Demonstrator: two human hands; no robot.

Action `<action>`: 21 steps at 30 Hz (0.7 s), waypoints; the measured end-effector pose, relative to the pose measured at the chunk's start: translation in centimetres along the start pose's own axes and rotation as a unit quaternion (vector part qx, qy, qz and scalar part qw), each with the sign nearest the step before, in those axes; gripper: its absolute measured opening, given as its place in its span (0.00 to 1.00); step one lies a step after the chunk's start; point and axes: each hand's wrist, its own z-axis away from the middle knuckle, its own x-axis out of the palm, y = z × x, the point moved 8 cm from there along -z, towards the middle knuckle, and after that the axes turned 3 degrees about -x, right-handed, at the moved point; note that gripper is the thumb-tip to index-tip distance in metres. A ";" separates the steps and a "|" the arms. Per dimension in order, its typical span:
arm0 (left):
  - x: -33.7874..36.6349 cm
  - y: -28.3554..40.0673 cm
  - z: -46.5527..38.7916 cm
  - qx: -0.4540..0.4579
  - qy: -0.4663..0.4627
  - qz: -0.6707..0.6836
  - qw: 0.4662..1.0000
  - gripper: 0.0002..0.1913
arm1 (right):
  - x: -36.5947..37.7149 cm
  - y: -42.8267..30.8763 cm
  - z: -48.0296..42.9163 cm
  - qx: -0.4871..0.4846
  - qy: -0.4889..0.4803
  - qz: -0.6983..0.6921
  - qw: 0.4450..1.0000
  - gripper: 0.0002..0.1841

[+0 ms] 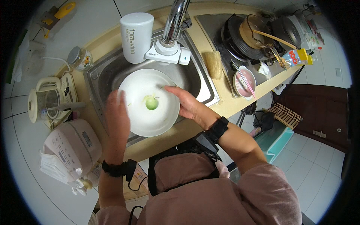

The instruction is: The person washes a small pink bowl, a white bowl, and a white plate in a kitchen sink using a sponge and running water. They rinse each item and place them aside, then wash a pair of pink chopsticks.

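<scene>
A white round plate (140,121) is held over the steel sink (112,76), its upper face towards me. At its middle shows a green apple (152,103) that looks like a printed motif, with thin green marks around it. My right hand (184,102) grips the plate's right rim, thumb on the upper face. Motion blurs my left hand (116,115) at the left rim; whether its fingers close on the plate is unclear. Just beyond the plate is the chrome faucet (175,25), with a white Torayvino water filter (136,38) attached.
A loofah sponge (213,65) lies right of the sink. Further right are a pink bowl (243,84) with chopsticks across it and a stove holding a dark pan (239,36) and a glass pot (250,31). A glass jar (80,58), a kettle (46,98) and a rice cooker (73,149) stand left.
</scene>
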 end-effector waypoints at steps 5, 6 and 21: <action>1.8 5.9 -1.8 0.033 0.017 -0.037 0.999 0.35 | -0.3 0.6 0.3 -0.021 0.050 0.029 0.998 0.27; 3.0 7.5 -2.0 0.055 -0.021 -0.023 0.998 0.35 | -0.4 0.7 0.1 -0.031 0.053 0.032 0.998 0.27; 3.5 10.5 -1.3 0.153 -0.051 -0.029 0.986 0.32 | -1.9 0.9 1.7 0.003 0.071 -0.015 0.997 0.28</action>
